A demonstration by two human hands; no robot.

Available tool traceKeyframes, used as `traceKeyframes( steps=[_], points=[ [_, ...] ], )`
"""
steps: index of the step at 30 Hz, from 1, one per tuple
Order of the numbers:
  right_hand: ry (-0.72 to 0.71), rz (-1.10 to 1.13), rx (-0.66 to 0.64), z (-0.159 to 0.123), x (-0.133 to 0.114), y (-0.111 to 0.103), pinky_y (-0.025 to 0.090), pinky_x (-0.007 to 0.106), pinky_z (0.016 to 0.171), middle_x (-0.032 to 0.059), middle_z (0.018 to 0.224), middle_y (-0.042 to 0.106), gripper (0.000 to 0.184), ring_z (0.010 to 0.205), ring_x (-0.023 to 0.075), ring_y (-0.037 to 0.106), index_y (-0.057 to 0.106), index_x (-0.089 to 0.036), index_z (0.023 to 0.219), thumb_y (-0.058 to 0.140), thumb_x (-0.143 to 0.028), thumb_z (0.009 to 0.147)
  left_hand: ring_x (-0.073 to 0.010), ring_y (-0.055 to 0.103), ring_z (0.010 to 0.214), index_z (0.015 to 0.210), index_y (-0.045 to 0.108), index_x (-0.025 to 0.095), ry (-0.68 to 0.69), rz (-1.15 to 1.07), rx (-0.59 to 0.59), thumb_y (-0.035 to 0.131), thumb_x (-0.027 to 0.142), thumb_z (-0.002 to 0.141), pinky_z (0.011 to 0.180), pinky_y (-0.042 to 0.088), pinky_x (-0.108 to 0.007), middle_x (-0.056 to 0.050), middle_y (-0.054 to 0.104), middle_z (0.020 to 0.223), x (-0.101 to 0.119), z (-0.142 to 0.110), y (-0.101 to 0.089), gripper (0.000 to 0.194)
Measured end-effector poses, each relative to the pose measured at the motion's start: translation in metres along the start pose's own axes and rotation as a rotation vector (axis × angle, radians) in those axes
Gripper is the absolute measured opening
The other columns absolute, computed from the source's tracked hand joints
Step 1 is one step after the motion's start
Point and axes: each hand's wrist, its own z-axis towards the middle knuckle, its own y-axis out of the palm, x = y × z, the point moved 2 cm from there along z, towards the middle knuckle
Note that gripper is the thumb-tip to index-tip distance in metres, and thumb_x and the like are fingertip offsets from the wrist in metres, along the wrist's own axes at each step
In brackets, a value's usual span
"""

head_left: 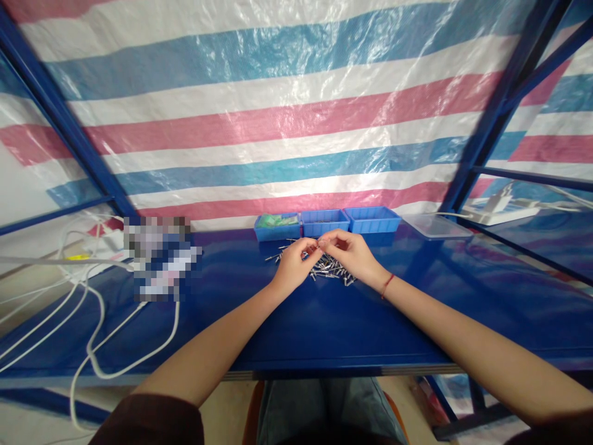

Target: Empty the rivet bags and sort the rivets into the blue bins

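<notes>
Left hand (294,264) and right hand (349,250) together at the fingertips, can't tell what's pinched, messy pile of metal pins (327,267) right under them, blue bins (312,230) just beyond.

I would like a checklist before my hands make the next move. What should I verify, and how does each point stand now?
1. Left hand and right hand close together at the metal parts: ok.
2. Piece gripped in the fingers: cannot tell, detail too small.
3. Metal parts in one tight pile: not ok, some lie loose at the left.
4. Three blue bins behind the metal parts: ok.
5. White cables apart from both hands: ok.
</notes>
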Motion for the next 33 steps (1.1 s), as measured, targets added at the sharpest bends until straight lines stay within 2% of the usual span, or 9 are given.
traceKeyframes(
  steps=[4, 9, 15, 19, 22, 24, 27, 29, 33],
  points=[
    [-0.093, -0.115, -0.015, -0.001, -0.003, -0.001, 0.046, 0.030, 0.062, 0.0031, 0.077, 0.063, 0.028, 0.065, 0.0143, 0.054, 0.067, -0.019, 0.083, 0.061, -0.046, 0.079, -0.0125, 0.060, 0.071, 0.083, 0.062, 0.017, 0.000, -0.033, 0.003, 0.058, 0.028, 0.084, 0.066, 0.046, -0.023, -0.001, 0.067, 0.081, 0.003, 0.000, -0.001, 0.011],
    [-0.151, -0.200, -0.009, -0.001, -0.004, -0.004, 0.043, 0.029, 0.060, 0.0038, 0.079, 0.062, 0.027, 0.064, 0.0134, 0.051, 0.066, -0.019, 0.087, 0.057, -0.044, 0.083, -0.0119, 0.061, 0.072, 0.085, 0.063, 0.017, 0.024, -0.050, 0.061, 0.058, 0.028, 0.084, 0.067, 0.047, -0.023, -0.003, 0.068, 0.086, 0.003, 0.000, -0.004, 0.011],
    [-0.206, -0.321, -0.040, 0.000, -0.004, -0.008, 0.042, 0.027, 0.058, 0.0042, 0.079, 0.062, 0.025, 0.064, 0.0134, 0.052, 0.065, -0.018, 0.088, 0.054, -0.040, 0.086, -0.0110, 0.059, 0.068, 0.084, 0.063, 0.016, 0.049, -0.026, 0.116, 0.059, 0.026, 0.083, 0.063, 0.045, -0.022, -0.003, 0.066, 0.081, 0.005, 0.000, -0.007, 0.011],
    [-0.210, -0.369, -0.119, -0.001, -0.004, -0.007, 0.042, 0.028, 0.061, 0.0042, 0.076, 0.063, 0.026, 0.067, 0.0149, 0.055, 0.065, -0.017, 0.078, 0.050, -0.037, 0.087, -0.0110, 0.058, 0.069, 0.083, 0.063, 0.016, 0.049, -0.007, 0.104, 0.057, 0.029, 0.084, 0.064, 0.045, -0.022, -0.002, 0.066, 0.082, 0.005, 0.001, -0.009, 0.014],
    [-0.159, -0.381, -0.105, 0.004, 0.004, -0.008, 0.044, 0.029, 0.065, 0.0035, 0.075, 0.065, 0.028, 0.069, 0.0160, 0.058, 0.064, -0.018, 0.071, 0.049, -0.036, 0.087, -0.0111, 0.058, 0.067, 0.085, 0.063, 0.017, 0.028, 0.049, 0.075, 0.054, 0.033, 0.086, 0.064, 0.045, -0.022, -0.002, 0.067, 0.081, -0.004, 0.004, -0.013, 0.018],
    [-0.139, -0.464, -0.035, 0.012, 0.013, -0.012, 0.045, 0.030, 0.068, 0.0041, 0.078, 0.067, 0.026, 0.071, 0.0172, 0.060, 0.065, -0.018, 0.074, 0.049, -0.035, 0.086, -0.0112, 0.058, 0.067, 0.086, 0.063, 0.017, 0.017, 0.102, 0.079, 0.052, 0.033, 0.088, 0.065, 0.044, -0.022, -0.001, 0.068, 0.080, -0.014, 0.008, -0.017, 0.020],
    [-0.099, -0.711, 0.080, 0.034, 0.029, -0.020, 0.045, 0.031, 0.070, 0.0065, 0.082, 0.069, 0.027, 0.072, 0.0190, 0.061, 0.067, -0.018, 0.077, 0.048, -0.034, 0.087, -0.0113, 0.059, 0.068, 0.086, 0.064, 0.017, 0.017, 0.154, 0.081, 0.049, 0.032, 0.089, 0.066, 0.045, -0.022, -0.001, 0.068, 0.080, -0.027, 0.012, -0.025, 0.021],
    [-0.053, -0.871, 0.112, 0.052, 0.038, -0.026, 0.043, 0.031, 0.071, 0.0084, 0.083, 0.070, 0.029, 0.074, 0.0200, 0.062, 0.068, -0.018, 0.078, 0.045, -0.033, 0.088, -0.0114, 0.059, 0.070, 0.086, 0.064, 0.018, 0.022, 0.174, 0.070, 0.048, 0.031, 0.089, 0.067, 0.045, -0.022, -0.001, 0.068, 0.081, -0.033, 0.014, -0.030, 0.021],
    [0.008, -0.987, 0.158, 0.084, 0.049, -0.030, 0.040, 0.031, 0.067, 0.0146, 0.082, 0.069, 0.033, 0.074, 0.0225, 0.061, 0.067, -0.016, 0.073, 0.043, -0.032, 0.089, -0.0119, 0.059, 0.070, 0.087, 0.065, 0.019, 0.055, 0.248, 0.033, 0.047, 0.027, 0.088, 0.069, 0.046, -0.023, 0.000, 0.067, 0.079, -0.039, 0.015, -0.040, 0.020]
  ],
)
